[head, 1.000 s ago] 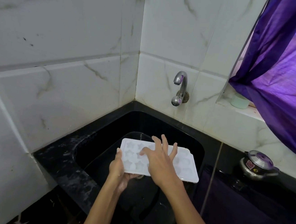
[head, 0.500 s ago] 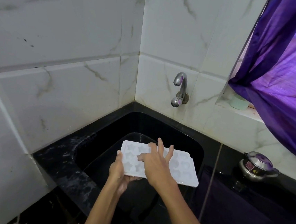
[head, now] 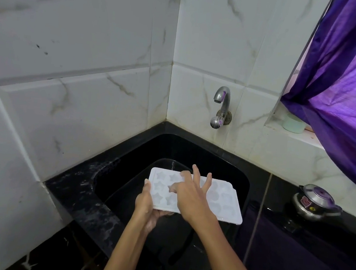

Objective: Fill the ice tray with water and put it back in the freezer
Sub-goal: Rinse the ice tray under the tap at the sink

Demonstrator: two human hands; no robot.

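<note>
The white star-mould ice tray (head: 218, 200) is held level over the black sink (head: 218, 158) — the left hand (head: 147, 206) grips its near-left edge, thumb on top. The right hand (head: 191, 192) rests on it, fingers spread. The tap (head: 221, 105) stands well behind.

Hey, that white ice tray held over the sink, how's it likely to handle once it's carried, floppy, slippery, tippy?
The ice tray looks thin and wide, so it probably flexes a little. The left hand holds only one short end, leaving the far end unsupported; it may sag or tip. If it is wet it could be slippery, though no water shows running from the tap.
</note>
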